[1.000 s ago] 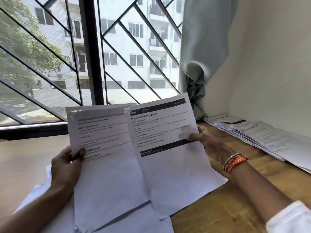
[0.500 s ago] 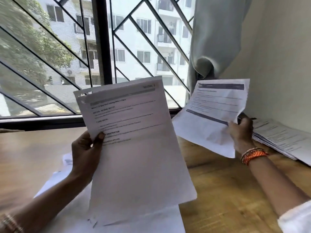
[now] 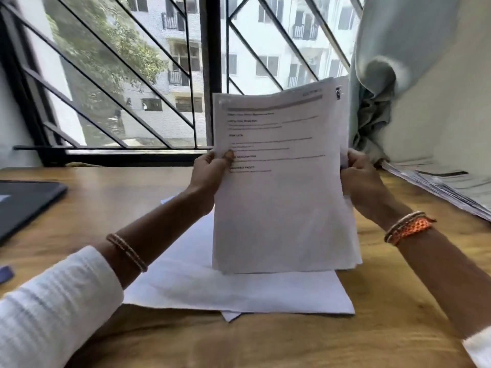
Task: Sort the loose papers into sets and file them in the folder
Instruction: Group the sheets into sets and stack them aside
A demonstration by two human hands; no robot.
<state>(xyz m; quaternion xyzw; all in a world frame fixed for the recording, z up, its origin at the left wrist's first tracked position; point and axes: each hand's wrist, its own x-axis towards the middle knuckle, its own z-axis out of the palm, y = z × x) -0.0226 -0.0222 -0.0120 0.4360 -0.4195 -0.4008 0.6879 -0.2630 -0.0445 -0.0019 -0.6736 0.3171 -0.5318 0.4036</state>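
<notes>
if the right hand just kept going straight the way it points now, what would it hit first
Probably the curtain. The right hand, gripping the held papers at their right edge, points up and away toward the window corner, where the curtain hangs. Depth is unclear.

left sleeve: white ribbed knit sleeve (image 3: 55,309), pushed back partway up the forearm, faint horizontal ribbing across the cloth
left wrist: thin beaded bracelets (image 3: 127,252), two or three strands side by side, brownish-gold, lying just past the cuff
left hand (image 3: 210,172): bare, no ring that can be made out
right sleeve: white sleeve (image 3: 478,349), only a small part showing at the lower right corner of the view
right wrist: orange woven thread band (image 3: 410,229) with a knotted loose end, next to slim pale beaded bracelets (image 3: 403,221)
right hand (image 3: 364,179): bare; fingers partly hidden, any rings cannot be told
</notes>
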